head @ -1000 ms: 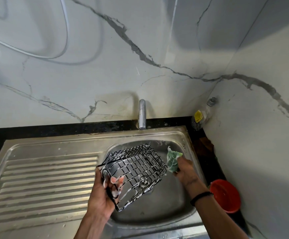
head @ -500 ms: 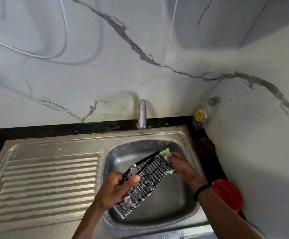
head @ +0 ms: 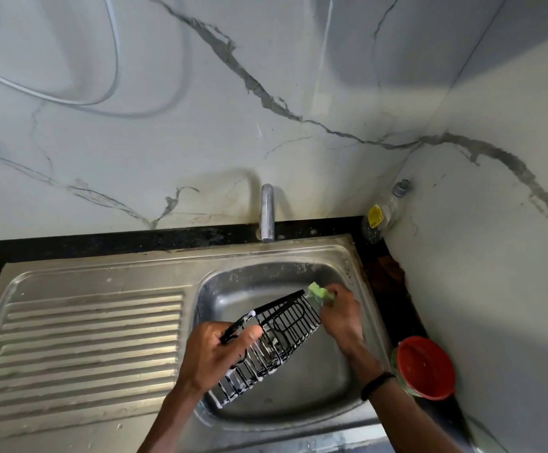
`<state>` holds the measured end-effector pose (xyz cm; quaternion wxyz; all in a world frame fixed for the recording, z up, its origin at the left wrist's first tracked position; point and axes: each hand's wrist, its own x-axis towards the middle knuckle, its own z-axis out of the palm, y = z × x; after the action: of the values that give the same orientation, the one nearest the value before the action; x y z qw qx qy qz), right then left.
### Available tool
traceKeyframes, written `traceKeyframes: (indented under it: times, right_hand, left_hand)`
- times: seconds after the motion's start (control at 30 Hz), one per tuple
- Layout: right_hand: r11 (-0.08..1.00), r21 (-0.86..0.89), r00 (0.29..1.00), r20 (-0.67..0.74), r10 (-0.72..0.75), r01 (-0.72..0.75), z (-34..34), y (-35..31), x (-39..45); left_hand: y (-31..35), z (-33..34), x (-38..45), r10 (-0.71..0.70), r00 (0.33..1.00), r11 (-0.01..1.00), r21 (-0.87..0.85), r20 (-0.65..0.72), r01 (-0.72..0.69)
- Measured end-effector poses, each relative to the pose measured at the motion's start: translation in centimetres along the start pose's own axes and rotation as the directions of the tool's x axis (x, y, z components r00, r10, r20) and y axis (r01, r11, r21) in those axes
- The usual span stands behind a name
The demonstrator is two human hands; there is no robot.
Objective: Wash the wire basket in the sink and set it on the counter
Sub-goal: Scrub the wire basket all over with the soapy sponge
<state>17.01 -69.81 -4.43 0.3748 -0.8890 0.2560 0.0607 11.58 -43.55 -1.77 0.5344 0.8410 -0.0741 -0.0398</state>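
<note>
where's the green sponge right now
In the head view, the green sponge is in the right hand, pressed against the wire basket's far end, over the sink.

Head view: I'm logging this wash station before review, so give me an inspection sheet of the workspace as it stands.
Surface: steel sink with a ribbed drainboard on its left, set in a black counter.
Job's things: black wire basket, tilted over the basin, white suds on its wires; green sponge against its far end.
Clutter: red-lidded container right of the sink; clear bottle with a yellow label in the corner.
Hands: left hand grips the basket; right hand holds the sponge.
Cables: white cable looped on the wall.
Surroundings: marble-veined walls; tap, no water seen running.
</note>
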Motion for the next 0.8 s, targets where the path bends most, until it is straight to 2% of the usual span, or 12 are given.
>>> traceKeyframes:
  times: [0.1,0.2,0.27,0.37,0.5,0.53,0.6,0.7,0.8]
  right_hand:
    - [0.987,0.073,0.989,-0.062,-0.135,0.14,-0.8,-0.8,0.0]
    - [0.96,0.012,0.96,0.023,-0.28,0.28,-0.6,-1.6,-0.4]
    - [0.951,-0.066,0.948,0.129,-0.291,0.301,-0.5,-1.8,-0.5]
    - [0.935,-0.151,0.929,0.244,-0.279,0.321,-0.9,-1.5,-0.3]
    - [0.918,-0.275,0.915,0.363,-0.177,0.287,-2.8,-0.1,-0.1]
    - [0.915,-0.312,0.924,0.358,-0.135,0.255,-3.4,0.1,0.0]
    - [0.934,-0.308,0.963,0.248,-0.103,0.179,-4.3,0.3,0.0]
    - [0.979,-0.128,0.987,0.037,-0.154,0.158,-4.6,-1.2,-0.2]
    - [0.972,-0.044,0.971,0.08,-0.226,0.229,-3.3,-3.6,-1.1]
  left_hand:
    - [0.0,0.2,0.3,0.052,0.998,0.998,0.041,-0.045,-0.05]
    - [0.6,0.6,0.3,0.068,0.995,0.998,0.01,-0.072,-0.067]
    - [0.7,0.8,0.4,0.075,0.992,0.997,-0.022,-0.105,-0.078]
    - [0.2,0.7,0.4,0.122,0.98,0.992,0.025,-0.158,-0.12]
    - [-0.9,0.8,0.1,0.109,0.975,0.994,0.044,-0.195,-0.103]
    - [-0.9,0.9,0.0,0.101,0.977,0.995,0.029,-0.189,-0.098]
    - [-0.9,1.2,-0.1,0.094,0.979,0.995,0.0,-0.18,-0.096]
    - [-0.6,1.2,0.1,0.1,0.98,0.994,-0.02,-0.174,-0.105]
    - [-0.1,1.4,0.3,0.127,0.977,0.991,-0.01,-0.171,-0.13]
